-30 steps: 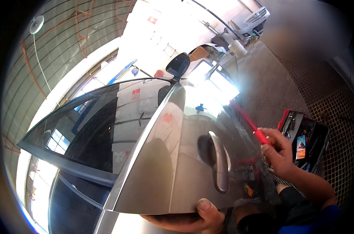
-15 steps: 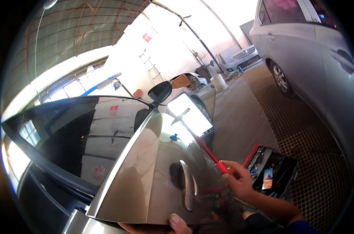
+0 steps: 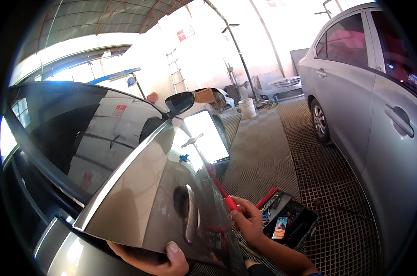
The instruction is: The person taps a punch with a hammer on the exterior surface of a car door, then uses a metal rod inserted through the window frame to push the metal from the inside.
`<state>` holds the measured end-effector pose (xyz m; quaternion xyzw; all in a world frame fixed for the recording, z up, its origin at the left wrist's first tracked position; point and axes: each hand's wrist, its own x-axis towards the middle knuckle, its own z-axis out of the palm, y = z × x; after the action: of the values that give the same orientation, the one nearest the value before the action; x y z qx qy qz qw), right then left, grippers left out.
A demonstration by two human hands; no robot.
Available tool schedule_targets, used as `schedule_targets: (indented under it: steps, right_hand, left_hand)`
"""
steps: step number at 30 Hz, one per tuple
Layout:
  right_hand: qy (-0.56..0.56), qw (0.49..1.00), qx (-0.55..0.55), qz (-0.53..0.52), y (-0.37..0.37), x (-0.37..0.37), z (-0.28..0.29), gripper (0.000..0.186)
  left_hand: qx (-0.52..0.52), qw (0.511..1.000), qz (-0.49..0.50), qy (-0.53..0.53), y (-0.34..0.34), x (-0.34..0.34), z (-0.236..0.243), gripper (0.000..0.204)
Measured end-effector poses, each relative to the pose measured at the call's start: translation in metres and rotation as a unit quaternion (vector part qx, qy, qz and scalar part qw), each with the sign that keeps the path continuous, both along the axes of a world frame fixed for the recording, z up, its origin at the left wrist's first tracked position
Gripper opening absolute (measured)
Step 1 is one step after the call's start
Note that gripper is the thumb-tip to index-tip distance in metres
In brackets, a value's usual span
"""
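My right hand (image 3: 249, 223) is closed round the red grip of a slim hammer (image 3: 216, 179) with a narrow metal crosspiece for a head. Its head is over the front part of a brown car door (image 3: 148, 202), near a small blue tab (image 3: 184, 158) on the panel. Whether the head touches the metal I cannot tell. At the door's rear edge my left hand (image 3: 164, 263) grips the panel, thumb on the outer face, other fingers partly hidden behind it. Between the two hands is the door handle (image 3: 190, 214).
A bright light panel (image 3: 206, 133) stands beyond the door, below the side mirror (image 3: 180, 102). To the right, an open toolbox (image 3: 305, 216) holds tools and a lit phone (image 3: 280, 227). A silver car (image 3: 351, 96) flanks the grated floor. A white bucket (image 3: 247, 108) stands farther back.
My view has turned, so the door, the hammer and both hands sit farther left, and more of the silver car shows. Both hands keep their holds.
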<state>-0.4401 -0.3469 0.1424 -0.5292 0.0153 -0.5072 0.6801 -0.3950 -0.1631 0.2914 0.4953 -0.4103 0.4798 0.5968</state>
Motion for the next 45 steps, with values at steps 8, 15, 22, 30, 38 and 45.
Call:
schedule_targets:
  steps: [8,15,22,30,38,45]
  right_hand:
    - [-0.005,1.0,-0.012,-0.017,-0.006,-0.009,0.004,0.043]
    - [0.048,0.997,-0.06,-0.031,0.0,-0.033,0.014,0.046]
    - [0.054,0.997,-0.046,-0.03,0.0,-0.057,-0.002,0.047]
    - [0.102,0.956,0.234,-0.147,-0.053,-0.134,-0.141,0.025]
    - [0.325,0.826,0.393,-0.239,-0.029,-0.267,-0.334,0.015]
    - [0.489,0.802,0.13,-0.318,0.011,-0.269,-0.364,0.027]
  left_hand:
    - [0.01,0.998,0.064,0.024,0.004,0.008,-0.015,0.108]
    - [0.021,0.987,0.156,-0.04,0.017,0.026,-0.007,0.079]
    - [0.025,0.954,0.284,-0.086,0.034,0.053,0.008,0.077]
    - [0.042,0.945,0.31,-0.098,0.064,0.061,0.004,0.077]
    - [0.065,0.941,0.319,-0.089,0.098,0.057,-0.011,0.076]
    - [0.091,0.936,0.334,-0.056,0.112,0.046,-0.03,0.075]
